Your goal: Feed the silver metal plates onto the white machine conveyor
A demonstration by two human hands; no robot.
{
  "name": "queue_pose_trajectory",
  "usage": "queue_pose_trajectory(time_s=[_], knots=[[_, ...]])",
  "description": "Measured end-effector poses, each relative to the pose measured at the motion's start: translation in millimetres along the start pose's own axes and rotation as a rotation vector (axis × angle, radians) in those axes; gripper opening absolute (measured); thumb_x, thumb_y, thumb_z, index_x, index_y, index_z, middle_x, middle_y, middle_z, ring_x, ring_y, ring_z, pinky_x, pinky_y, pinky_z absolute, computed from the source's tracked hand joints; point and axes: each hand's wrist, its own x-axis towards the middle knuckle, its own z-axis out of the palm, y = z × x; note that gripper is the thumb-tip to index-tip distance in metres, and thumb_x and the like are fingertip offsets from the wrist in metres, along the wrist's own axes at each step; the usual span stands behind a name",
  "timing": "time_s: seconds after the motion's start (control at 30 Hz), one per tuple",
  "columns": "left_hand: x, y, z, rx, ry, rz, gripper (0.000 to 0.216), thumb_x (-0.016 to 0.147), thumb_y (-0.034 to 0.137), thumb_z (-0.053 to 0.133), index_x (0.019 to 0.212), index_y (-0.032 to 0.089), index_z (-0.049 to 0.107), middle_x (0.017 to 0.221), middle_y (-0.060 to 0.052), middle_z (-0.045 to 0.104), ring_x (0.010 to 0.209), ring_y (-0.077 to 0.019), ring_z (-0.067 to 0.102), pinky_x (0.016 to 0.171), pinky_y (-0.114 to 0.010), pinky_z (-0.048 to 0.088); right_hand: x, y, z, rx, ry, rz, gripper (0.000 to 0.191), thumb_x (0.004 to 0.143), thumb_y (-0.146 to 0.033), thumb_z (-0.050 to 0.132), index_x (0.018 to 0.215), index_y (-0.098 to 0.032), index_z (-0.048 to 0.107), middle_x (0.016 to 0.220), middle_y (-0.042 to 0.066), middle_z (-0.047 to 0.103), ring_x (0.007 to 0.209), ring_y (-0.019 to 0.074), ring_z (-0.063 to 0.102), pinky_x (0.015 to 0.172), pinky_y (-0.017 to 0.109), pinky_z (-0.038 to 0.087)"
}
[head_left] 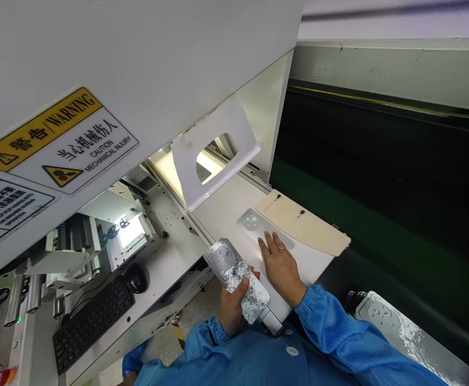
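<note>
My left hand [232,306] is closed around a silvery phone back cover [234,276] with camera holes, holding it tilted above the near end of the white machine tray [226,206]. My right hand [279,262] lies flat, fingers stretched out, on a second grey back cover [251,221] that rests on the tray. A beige plate [299,222] sits just right of that cover. Both of my sleeves are blue.
A white hinged flap with a window [215,153] stands over the machine opening. A black keyboard [92,321] and mouse [136,277] sit at lower left. Warning labels [57,142] cover the housing. A dark conveyor [379,177] runs at right, another cover [403,332] nearby.
</note>
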Motion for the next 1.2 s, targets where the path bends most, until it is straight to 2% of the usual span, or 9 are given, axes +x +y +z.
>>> queue_pose_trajectory(time_s=[0.17, 0.43, 0.93, 1.07, 1.2], knots=[[0, 2, 1, 0.023, -0.015, -0.015, 0.052, 0.054, 0.042, 0.088, 0.095, 0.015, 0.070, 0.088, -0.011, 0.074, 0.103, -0.0323, 0.067, 0.092, -0.044, 0.051, 3, -2, -1, -0.025, 0.011, 0.010, 0.041, 0.082, -0.005, 0.051, 0.120, -0.007, 0.065, 0.131, 0.020, 0.060, 0.123, 0.0339, 0.055, 0.092, 0.038, 0.052], [-1, -2, -10, 0.051, -0.068, -0.014, 0.049, 0.062, 0.041, 0.084, 0.101, 0.015, 0.069, 0.094, -0.012, 0.074, 0.104, -0.0308, 0.067, 0.091, -0.042, 0.051, 6, -5, 4, -0.044, 0.020, 0.031, 0.042, 0.083, -0.005, 0.048, 0.122, -0.007, 0.064, 0.132, 0.019, 0.060, 0.123, 0.0336, 0.055, 0.093, 0.039, 0.050], [-2, 0, -13, 0.021, -0.038, 0.020, 0.047, 0.060, 0.039, 0.084, 0.097, 0.015, 0.071, 0.087, -0.010, 0.074, 0.099, -0.0301, 0.068, 0.090, -0.042, 0.052, 24, -7, 10, -0.014, 0.054, 0.061, 0.041, 0.083, -0.002, 0.045, 0.119, -0.005, 0.064, 0.128, 0.021, 0.062, 0.121, 0.0332, 0.057, 0.089, 0.038, 0.051], [-4, 2, -12, 0.010, -0.039, 0.018, 0.043, 0.062, 0.038, 0.083, 0.097, 0.015, 0.071, 0.088, -0.011, 0.074, 0.101, -0.0309, 0.068, 0.089, -0.041, 0.052, 18, -5, 5, 0.013, 0.097, 0.076, 0.036, 0.091, -0.012, 0.045, 0.121, -0.005, 0.063, 0.126, 0.020, 0.063, 0.119, 0.0334, 0.058, 0.092, 0.042, 0.050], [-2, 4, -13, 0.023, -0.028, 0.028, 0.044, 0.061, 0.039, 0.083, 0.097, 0.016, 0.072, 0.090, -0.012, 0.074, 0.102, -0.0328, 0.067, 0.088, -0.043, 0.052, -2, 1, 0, 0.055, 0.139, 0.060, 0.036, 0.095, -0.025, 0.045, 0.119, -0.006, 0.064, 0.126, 0.019, 0.064, 0.124, 0.0327, 0.053, 0.100, 0.044, 0.047]])
